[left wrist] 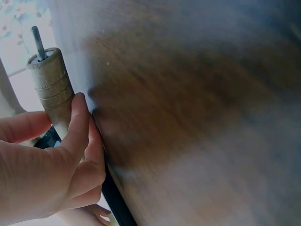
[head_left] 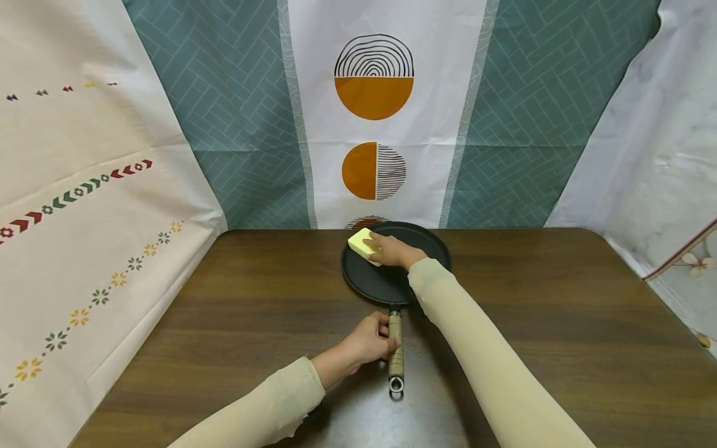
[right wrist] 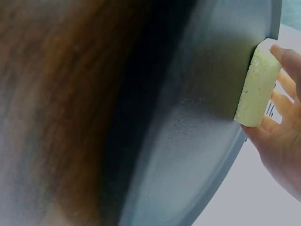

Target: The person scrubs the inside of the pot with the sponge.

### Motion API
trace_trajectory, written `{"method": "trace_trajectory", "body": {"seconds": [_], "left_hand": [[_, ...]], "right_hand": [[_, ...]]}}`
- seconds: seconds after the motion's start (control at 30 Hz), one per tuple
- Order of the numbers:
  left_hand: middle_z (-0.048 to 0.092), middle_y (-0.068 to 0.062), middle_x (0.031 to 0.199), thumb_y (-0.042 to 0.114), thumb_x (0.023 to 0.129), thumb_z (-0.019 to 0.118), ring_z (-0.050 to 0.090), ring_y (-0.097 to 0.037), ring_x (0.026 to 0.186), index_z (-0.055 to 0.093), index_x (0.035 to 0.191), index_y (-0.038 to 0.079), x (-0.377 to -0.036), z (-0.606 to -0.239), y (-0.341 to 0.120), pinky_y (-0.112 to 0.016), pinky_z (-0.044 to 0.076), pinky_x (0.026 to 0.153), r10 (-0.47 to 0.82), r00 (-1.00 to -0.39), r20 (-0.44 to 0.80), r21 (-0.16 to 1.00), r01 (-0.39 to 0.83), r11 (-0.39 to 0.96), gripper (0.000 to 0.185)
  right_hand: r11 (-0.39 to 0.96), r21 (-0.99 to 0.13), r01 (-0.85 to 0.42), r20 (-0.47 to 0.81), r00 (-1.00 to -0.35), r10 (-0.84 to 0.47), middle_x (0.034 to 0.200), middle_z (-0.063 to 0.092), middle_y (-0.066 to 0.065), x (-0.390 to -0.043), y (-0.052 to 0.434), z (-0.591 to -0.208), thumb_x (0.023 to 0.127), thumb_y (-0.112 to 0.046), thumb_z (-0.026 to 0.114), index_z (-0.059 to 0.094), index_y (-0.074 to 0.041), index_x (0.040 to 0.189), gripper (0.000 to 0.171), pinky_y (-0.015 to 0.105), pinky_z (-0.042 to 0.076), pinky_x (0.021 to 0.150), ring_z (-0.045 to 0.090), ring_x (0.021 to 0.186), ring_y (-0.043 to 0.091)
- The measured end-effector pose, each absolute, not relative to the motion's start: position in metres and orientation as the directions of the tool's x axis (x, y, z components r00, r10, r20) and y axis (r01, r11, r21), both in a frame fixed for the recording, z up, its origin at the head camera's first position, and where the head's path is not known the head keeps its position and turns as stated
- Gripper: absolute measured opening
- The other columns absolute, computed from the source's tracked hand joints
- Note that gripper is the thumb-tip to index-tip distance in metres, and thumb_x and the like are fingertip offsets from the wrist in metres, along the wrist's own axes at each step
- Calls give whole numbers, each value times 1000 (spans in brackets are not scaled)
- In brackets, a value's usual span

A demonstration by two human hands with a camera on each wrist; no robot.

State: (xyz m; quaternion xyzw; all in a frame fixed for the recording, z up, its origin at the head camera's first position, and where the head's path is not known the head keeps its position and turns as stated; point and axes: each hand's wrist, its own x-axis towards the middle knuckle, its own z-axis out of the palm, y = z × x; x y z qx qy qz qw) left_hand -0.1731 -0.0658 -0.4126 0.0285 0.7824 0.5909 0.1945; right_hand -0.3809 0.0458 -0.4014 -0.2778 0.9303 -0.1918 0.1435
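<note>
A flat black pan [head_left: 370, 283] lies toward the table's far edge, its wooden handle [head_left: 396, 361] pointing at me. My left hand [head_left: 366, 339] grips that handle from the left, thumb and fingers on either side of the wood [left wrist: 51, 84]. A metal hanging ring [head_left: 396, 384] ends the handle. My right hand [head_left: 394, 251] reaches over the pan and holds a pale yellow sponge [head_left: 363, 244] against the left far part of its surface. In the right wrist view, fingers and thumb pinch the sponge [right wrist: 258, 87] at its two ends, its flat face on the pan [right wrist: 197, 136].
The pan stands on a brown wooden table [head_left: 269, 280]. Behind it hangs a teal and white curtain [head_left: 319, 174] with orange circle patterns. An embroidered cream cloth [head_left: 112, 205] borders the left side, a white cloth [head_left: 661, 162] the right. A small dark object [head_left: 313, 412] is partly hidden by the left sleeve.
</note>
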Motion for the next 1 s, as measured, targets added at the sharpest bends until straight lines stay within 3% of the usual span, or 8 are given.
{"method": "trace_trajectory", "body": {"seconds": [0.43, 1.0], "left_hand": [[46, -13, 97, -6, 84, 64, 57, -20, 71, 45, 120, -10, -172, -413, -64, -27, 53, 60, 263, -924, -277, 935, -196, 296, 41], [46, -13, 97, -8, 83, 64, 57, -20, 72, 45, 121, -10, -171, -411, -66, -28, 54, 61, 262, -925, -275, 939, -200, 280, 42]], "right_hand": [[777, -484, -403, -185, -820, -541, 160, 11, 2, -386, 53, -403, 100, -29, 53, 30, -20, 151, 57, 48, 21, 116, 17, 144, 29], [811, -460, -362, -163, -863, -478, 160, 10, 11, -397, 76, -406, 101, -29, 49, 26, -13, 153, 59, 54, 20, 115, 15, 143, 39]]}}
